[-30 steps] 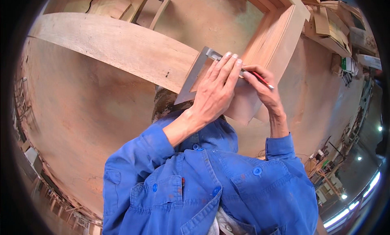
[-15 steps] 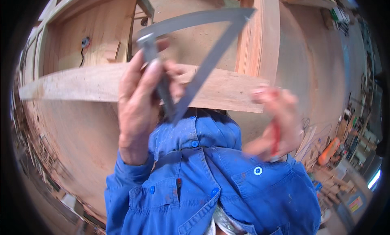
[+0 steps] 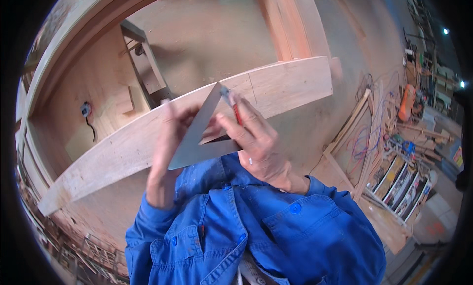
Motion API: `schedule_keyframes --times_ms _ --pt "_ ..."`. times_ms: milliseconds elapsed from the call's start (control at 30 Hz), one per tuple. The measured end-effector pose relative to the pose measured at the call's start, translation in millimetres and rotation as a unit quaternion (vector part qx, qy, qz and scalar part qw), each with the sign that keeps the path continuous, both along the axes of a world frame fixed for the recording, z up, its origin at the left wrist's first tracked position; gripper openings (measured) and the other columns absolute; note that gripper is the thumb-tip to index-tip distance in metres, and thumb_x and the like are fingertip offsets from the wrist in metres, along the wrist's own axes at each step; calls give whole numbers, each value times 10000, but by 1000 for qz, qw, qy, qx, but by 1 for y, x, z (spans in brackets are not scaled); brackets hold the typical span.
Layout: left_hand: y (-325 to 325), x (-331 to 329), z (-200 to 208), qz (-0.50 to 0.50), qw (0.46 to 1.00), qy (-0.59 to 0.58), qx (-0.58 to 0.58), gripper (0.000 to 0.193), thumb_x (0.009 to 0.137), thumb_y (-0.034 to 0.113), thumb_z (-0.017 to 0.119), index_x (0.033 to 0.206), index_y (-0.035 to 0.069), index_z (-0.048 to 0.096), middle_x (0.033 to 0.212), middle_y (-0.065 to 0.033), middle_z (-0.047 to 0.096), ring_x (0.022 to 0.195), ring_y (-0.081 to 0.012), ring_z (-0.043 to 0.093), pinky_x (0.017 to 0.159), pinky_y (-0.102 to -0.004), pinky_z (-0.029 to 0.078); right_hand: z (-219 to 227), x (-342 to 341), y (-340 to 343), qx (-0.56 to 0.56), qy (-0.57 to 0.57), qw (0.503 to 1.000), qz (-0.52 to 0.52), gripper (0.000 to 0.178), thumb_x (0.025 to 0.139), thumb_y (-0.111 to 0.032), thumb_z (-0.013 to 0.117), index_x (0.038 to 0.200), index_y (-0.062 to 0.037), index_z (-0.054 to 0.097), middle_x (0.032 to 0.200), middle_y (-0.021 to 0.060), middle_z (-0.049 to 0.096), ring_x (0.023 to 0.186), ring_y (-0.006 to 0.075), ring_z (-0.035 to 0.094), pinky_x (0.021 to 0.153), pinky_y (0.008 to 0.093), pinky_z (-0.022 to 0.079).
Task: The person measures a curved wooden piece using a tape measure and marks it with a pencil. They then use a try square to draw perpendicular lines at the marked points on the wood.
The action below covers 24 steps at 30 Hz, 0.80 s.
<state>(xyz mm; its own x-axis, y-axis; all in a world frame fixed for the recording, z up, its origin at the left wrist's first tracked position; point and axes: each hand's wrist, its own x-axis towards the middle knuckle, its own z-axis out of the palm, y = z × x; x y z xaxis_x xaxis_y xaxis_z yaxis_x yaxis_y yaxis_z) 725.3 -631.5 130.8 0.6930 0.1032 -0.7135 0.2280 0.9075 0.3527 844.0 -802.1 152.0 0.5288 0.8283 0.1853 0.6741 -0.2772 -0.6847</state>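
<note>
In front of my chest, a flat metal triangular square point(image 3: 189, 137) is tilted above a long pale wooden board point(image 3: 290, 90). My left hand point(image 3: 165, 142) holds it from the left, its fingers partly hidden behind the blade. My right hand point(image 3: 261, 144) is closed around a slim red pencil point(image 3: 237, 112), which points up between its fingers. That same hand also touches the right leg of the square, near its lower end. A thin dark line crosses the board just beyond my right fingers.
A large wooden frame point(image 3: 298, 26) lies under the board. Inside its left part are a panel with a small tape measure point(image 3: 85, 109) and a dark stool-like stand point(image 3: 148, 63). Off to the right are leaning wooden strips point(image 3: 352, 122), cables and an orange tool point(image 3: 407, 102).
The square has turned so its far corner no longer points up right. My right hand has come left to meet it. The view has swung, so the board now slopes up to the right.
</note>
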Motion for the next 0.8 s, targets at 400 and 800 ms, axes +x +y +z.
schedule_keyframes --times_ms 400,800 --pt "74 1 -15 -411 854 -97 302 423 1068 186 602 1437 -21 611 840 -20 667 775 -99 607 735 -268 517 14 9 -22 -68 214 973 -51 382 984 -152 724 1327 -5 648 1309 221 639 1082 359 670 934 407 565" --pt "21 -9 -22 -329 488 -74 805 524 850 105 755 1361 42 662 1465 -168 581 1366 -414 545 1118 -497 487 -22 4 -37 -41 210 950 -228 233 1013 -18 609 1232 24 677 1031 152 652 803 237 675 691 344 539"
